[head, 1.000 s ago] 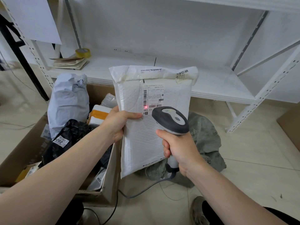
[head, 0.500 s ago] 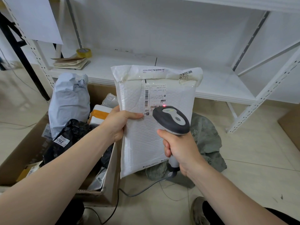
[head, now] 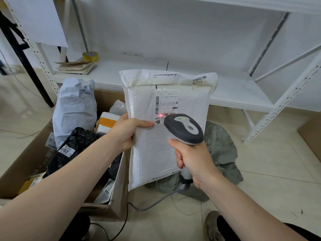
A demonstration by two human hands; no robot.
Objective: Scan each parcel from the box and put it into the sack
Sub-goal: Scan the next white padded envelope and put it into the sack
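Observation:
My left hand [head: 127, 132] grips the left edge of a white bubble mailer [head: 156, 150], held upright with its label facing me. My right hand [head: 192, 160] is closed around the handle of a grey barcode scanner [head: 185, 128], whose head points at the label. A red scan spot [head: 161, 115] glows on the barcode low on the label. The cardboard box [head: 19, 171] at the left holds several parcels, among them a grey-blue bag [head: 74, 110] and a black bag [head: 76, 146]. The grey-green sack [head: 220, 150] lies crumpled on the floor behind the mailer, partly hidden.
A white metal shelf [head: 234, 94] stands low behind the box and sack, with a tape roll [head: 90, 56] and a paper stack [head: 77, 66] at its left. The scanner cable [head: 147, 206] runs across the tiled floor. A shoe [head: 211, 225] shows at the bottom.
The red scan spot has shifted along the label's barcode, right and then back a little left. The mailer and both hands have barely moved.

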